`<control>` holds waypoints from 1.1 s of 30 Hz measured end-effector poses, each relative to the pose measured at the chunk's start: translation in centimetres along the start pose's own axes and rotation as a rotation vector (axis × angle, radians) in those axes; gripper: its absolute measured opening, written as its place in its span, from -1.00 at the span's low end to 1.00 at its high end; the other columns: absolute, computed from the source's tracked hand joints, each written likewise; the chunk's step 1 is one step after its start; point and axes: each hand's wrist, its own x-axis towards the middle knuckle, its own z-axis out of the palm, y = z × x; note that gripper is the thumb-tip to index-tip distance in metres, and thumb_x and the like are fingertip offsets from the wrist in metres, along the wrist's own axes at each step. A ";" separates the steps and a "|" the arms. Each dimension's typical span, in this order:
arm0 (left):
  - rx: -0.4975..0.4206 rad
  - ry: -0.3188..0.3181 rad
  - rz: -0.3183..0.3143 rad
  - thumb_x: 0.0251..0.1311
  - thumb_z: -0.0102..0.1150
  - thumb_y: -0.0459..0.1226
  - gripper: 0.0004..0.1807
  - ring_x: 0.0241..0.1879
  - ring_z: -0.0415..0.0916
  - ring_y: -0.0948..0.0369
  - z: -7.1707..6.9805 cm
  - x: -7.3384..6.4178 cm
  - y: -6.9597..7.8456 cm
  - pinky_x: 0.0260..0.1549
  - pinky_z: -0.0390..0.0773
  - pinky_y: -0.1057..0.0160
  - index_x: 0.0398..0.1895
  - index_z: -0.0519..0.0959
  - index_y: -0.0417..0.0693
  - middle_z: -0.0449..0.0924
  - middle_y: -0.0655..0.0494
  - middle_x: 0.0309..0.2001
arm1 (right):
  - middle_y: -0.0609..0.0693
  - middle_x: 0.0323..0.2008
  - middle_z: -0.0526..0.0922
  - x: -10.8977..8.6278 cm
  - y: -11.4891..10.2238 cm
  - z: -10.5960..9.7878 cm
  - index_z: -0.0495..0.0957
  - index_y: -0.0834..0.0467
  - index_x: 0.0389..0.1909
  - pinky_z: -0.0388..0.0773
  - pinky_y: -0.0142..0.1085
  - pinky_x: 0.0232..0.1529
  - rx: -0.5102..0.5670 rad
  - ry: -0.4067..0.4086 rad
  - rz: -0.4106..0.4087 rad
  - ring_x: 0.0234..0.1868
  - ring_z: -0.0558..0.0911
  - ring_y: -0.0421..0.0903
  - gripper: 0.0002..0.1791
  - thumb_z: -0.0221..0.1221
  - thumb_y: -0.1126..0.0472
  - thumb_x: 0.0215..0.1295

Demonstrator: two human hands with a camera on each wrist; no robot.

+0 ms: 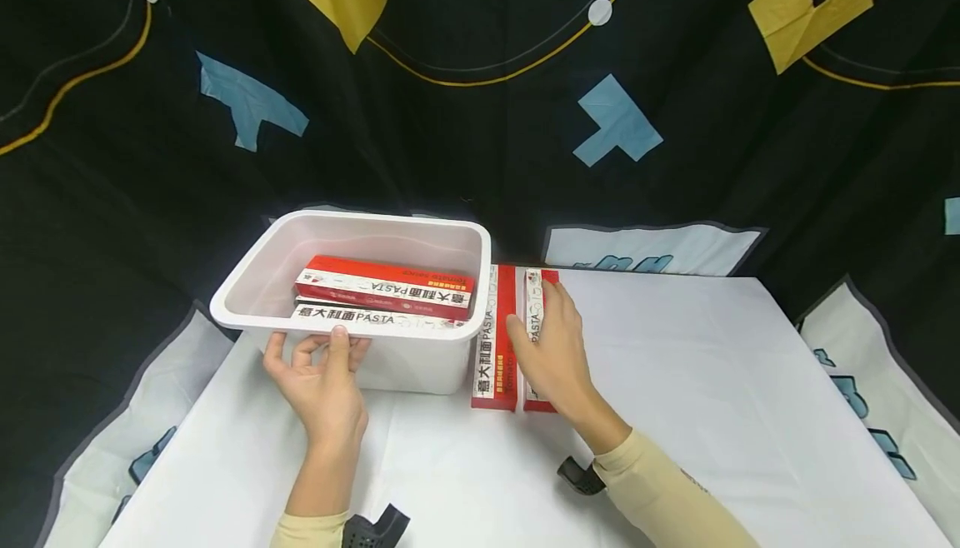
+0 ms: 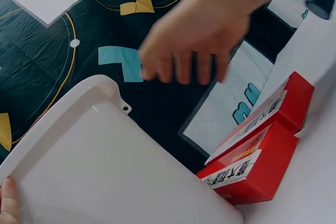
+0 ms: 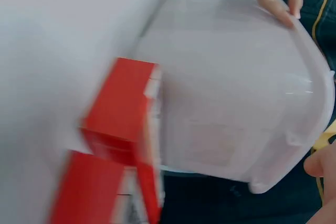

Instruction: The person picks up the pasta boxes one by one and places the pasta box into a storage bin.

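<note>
My left hand point(image 1: 326, 386) pinches the front rim of a white plastic bin point(image 1: 420, 365), thumb on the lip and fingers beneath it. Inside the bin lie a red-and-white pasta box point(image 1: 386, 286) and, below it, another pasta box point(image 1: 375, 316). Two more pasta boxes stand side by side against the bin's right: a nearer one point(image 1: 495, 348) and an outer one point(image 1: 542, 405). Over the outer box hovers my right hand point(image 1: 558, 348), fingers spread downward and holding nothing; the left wrist view has this hand point(image 2: 194, 40) well above both boxes.
A white-covered table point(image 1: 675, 381) carries the bin and boxes. Behind it hangs a dark cloth point(image 1: 465, 148) with yellow and blue patches. White cloth panels point(image 1: 862, 365) border the table's sides and back.
</note>
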 end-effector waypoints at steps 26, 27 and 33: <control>0.032 0.010 -0.016 0.22 0.26 -0.41 -0.14 0.02 0.58 -0.09 -0.1 0.1 0.0 -0.07 0.70 0.08 0.38 -0.09 0.15 0.27 -0.16 0.11 | 0.23 -0.14 0.49 -4.3 5.9 2.3 0.09 0.50 0.32 0.58 0.09 -0.11 -0.352 -0.226 0.209 -0.05 0.42 0.20 0.14 0.41 -0.08 -0.15; 0.031 0.011 -0.015 0.22 0.26 -0.41 -0.14 0.01 0.58 -0.09 -0.1 0.1 0.0 -0.07 0.70 0.08 0.38 -0.09 0.15 0.27 -0.16 0.10 | 0.24 -0.14 0.50 -4.3 6.0 2.3 0.10 0.51 0.31 0.57 0.11 -0.09 -0.362 -0.220 0.193 -0.07 0.43 0.21 0.18 0.44 -0.09 -0.20; 0.033 0.005 -0.015 0.22 0.25 -0.41 -0.15 0.02 0.57 -0.09 0.0 0.1 0.0 -0.06 0.69 0.09 0.38 -0.10 0.14 0.26 -0.15 0.10 | 0.12 -0.27 0.52 -4.7 6.8 2.5 0.22 0.42 0.23 0.61 -0.07 -0.35 -0.334 -0.139 0.167 -0.23 0.49 0.08 0.08 0.48 -0.07 -0.28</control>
